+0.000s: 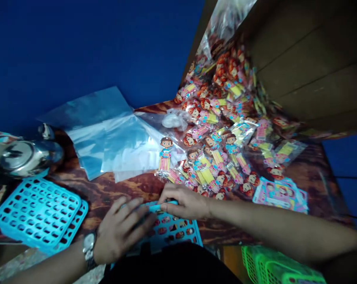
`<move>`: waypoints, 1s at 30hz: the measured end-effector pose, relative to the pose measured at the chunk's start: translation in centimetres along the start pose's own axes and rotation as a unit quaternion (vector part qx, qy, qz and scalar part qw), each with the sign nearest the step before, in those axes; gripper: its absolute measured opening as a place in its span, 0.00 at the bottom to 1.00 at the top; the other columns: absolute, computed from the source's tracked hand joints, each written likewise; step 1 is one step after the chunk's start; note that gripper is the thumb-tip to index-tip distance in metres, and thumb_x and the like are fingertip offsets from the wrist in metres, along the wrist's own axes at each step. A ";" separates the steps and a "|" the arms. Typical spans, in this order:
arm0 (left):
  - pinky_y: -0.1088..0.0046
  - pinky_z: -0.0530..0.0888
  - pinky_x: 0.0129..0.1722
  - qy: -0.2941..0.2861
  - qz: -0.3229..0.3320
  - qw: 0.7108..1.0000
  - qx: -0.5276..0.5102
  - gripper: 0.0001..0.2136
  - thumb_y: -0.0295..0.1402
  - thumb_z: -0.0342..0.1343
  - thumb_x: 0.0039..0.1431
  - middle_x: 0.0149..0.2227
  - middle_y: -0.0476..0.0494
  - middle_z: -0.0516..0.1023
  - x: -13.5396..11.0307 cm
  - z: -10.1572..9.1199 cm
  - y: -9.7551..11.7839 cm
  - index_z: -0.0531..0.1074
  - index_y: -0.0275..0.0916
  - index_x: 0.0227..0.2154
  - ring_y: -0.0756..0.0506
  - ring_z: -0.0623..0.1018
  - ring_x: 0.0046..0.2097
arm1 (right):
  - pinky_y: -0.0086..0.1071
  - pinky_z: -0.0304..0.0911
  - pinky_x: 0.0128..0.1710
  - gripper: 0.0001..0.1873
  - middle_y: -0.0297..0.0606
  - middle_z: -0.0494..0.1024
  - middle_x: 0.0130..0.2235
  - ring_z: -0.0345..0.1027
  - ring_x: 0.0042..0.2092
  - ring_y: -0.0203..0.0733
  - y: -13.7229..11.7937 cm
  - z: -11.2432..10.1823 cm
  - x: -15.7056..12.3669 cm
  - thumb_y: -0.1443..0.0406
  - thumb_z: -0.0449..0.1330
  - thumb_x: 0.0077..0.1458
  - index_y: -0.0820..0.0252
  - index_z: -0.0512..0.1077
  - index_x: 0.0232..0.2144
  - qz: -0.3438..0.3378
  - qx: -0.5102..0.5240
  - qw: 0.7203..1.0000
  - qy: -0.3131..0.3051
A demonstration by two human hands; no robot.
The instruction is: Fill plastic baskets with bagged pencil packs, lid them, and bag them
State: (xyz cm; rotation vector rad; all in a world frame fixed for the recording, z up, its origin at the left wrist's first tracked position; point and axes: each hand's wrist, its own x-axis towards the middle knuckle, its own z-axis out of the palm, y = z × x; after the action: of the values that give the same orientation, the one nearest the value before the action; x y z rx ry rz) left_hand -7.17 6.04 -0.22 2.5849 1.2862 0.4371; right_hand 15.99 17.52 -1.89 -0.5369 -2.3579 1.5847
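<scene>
A light-blue plastic basket (197,233) with rows of oval holes is at the table's front edge, against my body. Small coloured pictures show through its holes. My right hand (182,200) has its fingers curled round the far rim or handle of this basket. My left hand (126,227), with a watch on the wrist, lies over the basket's left part, fingers spread and slightly blurred. Just beyond the hands is a large heap of small clear packets (208,173) with cartoon-figure cards and yellow or pink sticks. One packet with a boy figure (165,156) lies at the heap's left edge.
Large clear plastic bags (107,134) lie flat at the back left. Stacked blue perforated trays (42,211) and a shiny metal kettle (21,156) stand at left. Printed cards (280,194) are piled at right. Green baskets (273,266) sit below the front edge. A blue wall rises behind.
</scene>
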 end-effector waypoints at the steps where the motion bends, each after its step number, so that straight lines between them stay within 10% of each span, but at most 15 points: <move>1: 0.60 0.63 0.56 -0.017 0.020 0.999 0.022 0.18 0.30 0.45 0.64 0.50 0.47 0.73 -0.6 0.2 0.5 0.63 0.50 0.55 0.43 0.67 0.56 | 0.30 0.61 0.38 0.07 0.38 0.73 0.33 0.65 0.37 0.36 -0.1 0.1 -0.1 0.65 0.54 0.59 0.62 0.70 0.35 -0.002 -0.011 1.000 0.005; 5: 0.59 0.61 0.58 -0.065 0.034 0.994 0.083 0.22 0.31 0.45 0.62 0.60 0.43 0.64 -2.4 0.7 2.4 0.57 0.42 0.60 0.37 0.58 0.62 | 0.31 0.62 0.40 0.07 0.38 0.74 0.34 0.66 0.38 0.37 -0.2 0.3 -0.3 0.65 0.54 0.59 0.62 0.71 0.36 -0.019 -0.029 0.999 0.020; 9: 0.44 0.59 0.55 -0.097 0.019 0.993 0.070 0.33 0.26 0.53 0.54 0.67 0.43 0.42 -2.2 0.4 3.3 0.50 0.56 0.61 0.28 0.48 0.65 | 0.29 0.61 0.39 0.08 0.37 0.74 0.34 0.66 0.37 0.35 -0.4 0.4 -0.3 0.64 0.54 0.59 0.63 0.70 0.35 -0.035 -0.060 0.997 0.023; 13: 0.35 0.54 0.53 -0.115 0.029 0.993 0.023 0.38 0.44 0.62 0.46 0.68 0.42 0.29 -1.5 -0.5 4.0 0.50 0.61 0.60 0.21 0.44 0.64 | 0.30 0.61 0.40 0.10 0.37 0.74 0.34 0.66 0.38 0.36 -0.6 0.7 -0.7 0.62 0.54 0.60 0.62 0.71 0.36 -0.051 -0.144 0.987 0.052; 20: 0.35 0.49 0.55 -0.105 0.049 0.993 0.037 0.34 0.53 0.54 0.52 0.68 0.44 0.29 -1.5 -0.6 4.3 0.51 0.58 0.61 0.23 0.41 0.64 | 0.39 0.57 0.42 0.17 0.42 0.71 0.38 0.61 0.41 0.44 -1.8 2.1 -1.9 0.57 0.48 0.62 0.59 0.72 0.41 -0.059 -0.372 0.909 0.181; 25: 0.36 0.49 0.55 -0.096 0.068 0.992 0.045 0.33 0.51 0.55 0.53 0.68 0.42 0.29 -1.8 -0.5 4.0 0.51 0.55 0.61 0.23 0.39 0.64 | 0.45 0.56 0.50 0.30 0.48 0.68 0.50 0.58 0.51 0.49 -4.5 5.4 -6.9 0.46 0.49 0.57 0.62 0.67 0.50 -0.173 -0.395 0.900 0.065; 30: 0.35 0.48 0.55 -0.080 0.097 0.991 0.051 0.35 0.50 0.54 0.54 0.67 0.39 0.35 -2.0 -0.4 3.8 0.47 0.53 0.62 0.23 0.39 0.64 | 0.57 0.45 0.57 0.37 0.56 0.54 0.62 0.40 0.64 0.58 -4.4 8.3 -10.1 0.45 0.51 0.56 0.59 0.56 0.60 -0.135 -0.470 0.871 0.053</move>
State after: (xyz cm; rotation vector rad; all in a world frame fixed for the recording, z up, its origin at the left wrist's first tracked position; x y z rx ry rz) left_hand -5.64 2.16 1.06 2.7773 1.0355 0.1961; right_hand 21.02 4.79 -0.97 -0.4004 -2.8282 0.1919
